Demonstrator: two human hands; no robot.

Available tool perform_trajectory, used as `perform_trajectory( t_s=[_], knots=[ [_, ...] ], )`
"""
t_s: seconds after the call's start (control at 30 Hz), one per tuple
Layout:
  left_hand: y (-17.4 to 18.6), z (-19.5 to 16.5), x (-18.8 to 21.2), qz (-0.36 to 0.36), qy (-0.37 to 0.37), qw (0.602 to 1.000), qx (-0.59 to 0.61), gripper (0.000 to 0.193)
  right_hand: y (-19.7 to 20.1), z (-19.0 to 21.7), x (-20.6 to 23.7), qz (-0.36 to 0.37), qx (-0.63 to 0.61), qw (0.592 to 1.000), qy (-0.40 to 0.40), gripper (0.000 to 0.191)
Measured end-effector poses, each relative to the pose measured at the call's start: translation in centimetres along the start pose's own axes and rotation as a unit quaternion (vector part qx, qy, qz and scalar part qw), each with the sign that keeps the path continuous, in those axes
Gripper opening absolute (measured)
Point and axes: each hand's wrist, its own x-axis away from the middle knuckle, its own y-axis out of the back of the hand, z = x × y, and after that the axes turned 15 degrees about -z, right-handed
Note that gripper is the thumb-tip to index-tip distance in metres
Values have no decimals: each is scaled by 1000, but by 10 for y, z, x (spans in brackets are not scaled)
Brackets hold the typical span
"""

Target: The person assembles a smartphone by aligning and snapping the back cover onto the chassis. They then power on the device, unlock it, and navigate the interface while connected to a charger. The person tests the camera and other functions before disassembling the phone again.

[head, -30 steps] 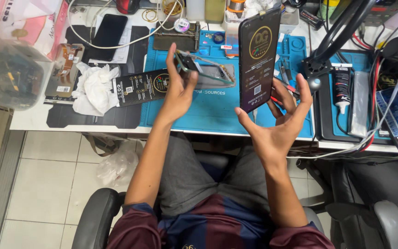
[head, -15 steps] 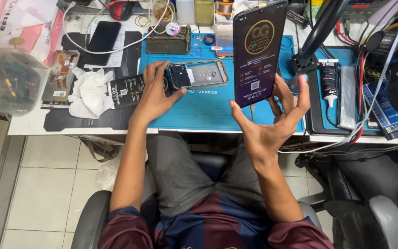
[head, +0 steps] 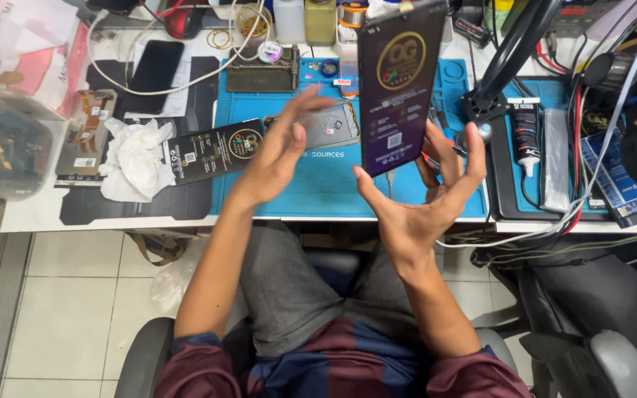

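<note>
Blue work mat on white bench, tiled floor below; right hand, fingers spread, props dark flat package upright at its lower edge. Left hand raised over mat, fingers loosely apart, empty; phone body lies just beyond; crumpled tissue at left.

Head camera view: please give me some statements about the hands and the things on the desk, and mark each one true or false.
1. The right hand holds a dark flat panel upright. True.
2. The left hand grips the panel too. False: it is open above the blue mat, apart from the panel.
3. A crumpled white tissue lies left of the blue mat. True.
4. A black tube lies on the left side of the desk. False: it lies to the right, beside the black stand.
5. A black phone lies at the back left of the desk. True.
</note>
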Motion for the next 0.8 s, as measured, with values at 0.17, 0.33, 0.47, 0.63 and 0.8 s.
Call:
perform_trajectory(
  t_s=[0.17, 0.33, 0.47, 0.63, 0.8],
  knots=[
    [-55, -19, -18, 102, 24, 956, 274, 85, -12, -1, -1, 2, -14, 1000, -23, 118],
    [-88, -28, -38, 110, 53, 903, 412, 73, -19, -5, -13, -5, -10, 1000, -16, 119],
    [-93, -26, -58, 133, 89, 895, 417, 73, -18, -11, -29, -8, 28, 999, -28, 120],
    [-91, -11, -65, 110, 133, 897, 406, 81, -19, -26, -34, 19, 4, 999, -29, 122],
    [-85, 22, -63, 91, 158, 885, 429, 88, -14, -64, -35, 102, -68, 991, -44, 106]
  ],
)
